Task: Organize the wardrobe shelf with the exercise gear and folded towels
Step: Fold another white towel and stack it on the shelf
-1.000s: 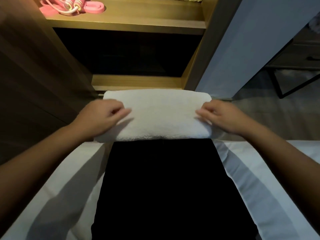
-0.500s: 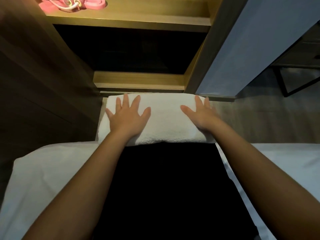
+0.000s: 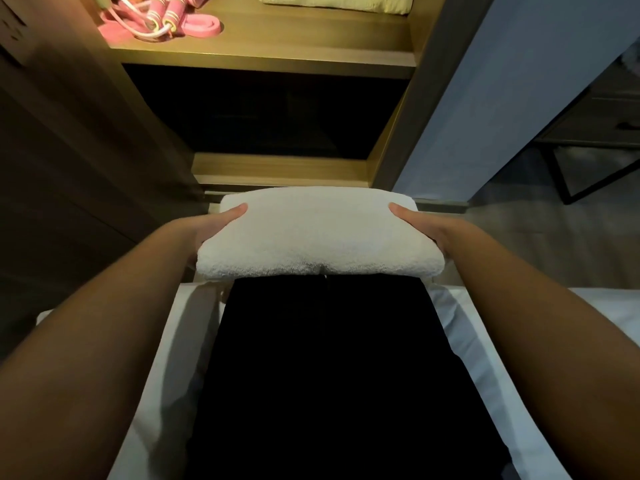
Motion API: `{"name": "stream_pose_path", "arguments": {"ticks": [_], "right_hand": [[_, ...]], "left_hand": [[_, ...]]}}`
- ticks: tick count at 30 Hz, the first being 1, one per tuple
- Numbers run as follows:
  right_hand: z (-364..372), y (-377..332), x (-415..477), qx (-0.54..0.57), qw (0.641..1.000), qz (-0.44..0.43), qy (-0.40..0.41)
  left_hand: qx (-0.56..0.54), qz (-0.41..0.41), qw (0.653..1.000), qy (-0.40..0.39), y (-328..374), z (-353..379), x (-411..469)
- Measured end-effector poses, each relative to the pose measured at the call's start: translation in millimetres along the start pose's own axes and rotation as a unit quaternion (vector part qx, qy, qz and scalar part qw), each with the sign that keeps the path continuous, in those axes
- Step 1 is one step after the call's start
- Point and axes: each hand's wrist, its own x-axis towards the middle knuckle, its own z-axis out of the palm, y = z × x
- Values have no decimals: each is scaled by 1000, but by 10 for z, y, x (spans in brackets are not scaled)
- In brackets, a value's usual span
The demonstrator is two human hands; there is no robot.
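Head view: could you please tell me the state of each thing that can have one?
white towel, folded, held at both ends.
left hand, grips the towel's left end, thumb on top.
right hand, grips its right end, thumb on top.
pink jump rope, coiled on the lit shelf.
yellow towel, folded, on that shelf too.

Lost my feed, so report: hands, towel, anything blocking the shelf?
Left hand and right hand grip ends of folded white terry towel, thumbs on top. Wooden shelf holds pink skipping rope left, pale yellow folded towel right. No obstruction seen.
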Motion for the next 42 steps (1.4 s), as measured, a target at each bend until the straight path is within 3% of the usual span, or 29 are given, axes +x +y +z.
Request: {"name": "stream_pose_path", "arguments": {"ticks": [2, 4, 7, 10, 12, 14, 16, 20, 21, 24, 26, 28, 30, 32, 34, 36, 39, 42], "right_hand": [[1, -22, -120, 14, 1000, -14, 17], [12, 18, -298, -4, 995, -49, 85], [74, 221, -593, -9, 958, -186, 217], [227, 456, -789, -5, 899, -350, 264], [293, 547, -768, -15, 884, -377, 275], [290, 570, -697, -16, 879, -385, 280], [263, 566, -647, -2, 884, -386, 263], [206, 521, -576, 9, 899, -375, 225], [189, 515, -545, 17, 908, -357, 220], [129, 510, -523, 50, 950, -240, 194], [110, 551, -519, 61, 978, -146, 135], [70, 565, -509, 29, 991, -90, 89], [13, 489, -479, -38, 988, -95, 113], [22, 332, -484, -154, 956, -165, 187], [201, 122, -533, -263, 895, -264, 244], [503, -92, -566, -325, 859, -318, 238], [865, -136, -446, -440, 826, -296, 190], [910, 107, -363, -481, 806, -274, 212]], "left_hand": [[-4, 37, 999, 22, 33, 24, -41], [4, 75, 994, 75, 5, 40, -99], [21, 112, 987, 115, -126, 78, -171], [-12, 71, 996, 44, -270, 162, -239], [-32, 39, 999, -14, -296, 170, -259], [-28, 33, 999, -9, -261, 132, -271], [-46, 42, 998, 15, -235, 105, -307], [-136, 77, 988, -6, -175, 153, -410], [-143, 95, 985, 22, -160, 191, -398], [-93, 218, 953, 187, -193, 276, -320], [-68, 259, 943, 196, -259, 299, -282], [-36, 203, 966, 154, -302, 269, -231], [72, 138, 976, 154, -241, 206, -215], [191, 192, 935, 228, -96, 208, -254], [255, 330, 861, 291, 111, 368, -342], [309, 417, 805, 286, 322, 656, -412], [435, 418, 765, 224, 331, 1107, -374], [508, 373, 747, 212, 76, 1219, -325]]}}
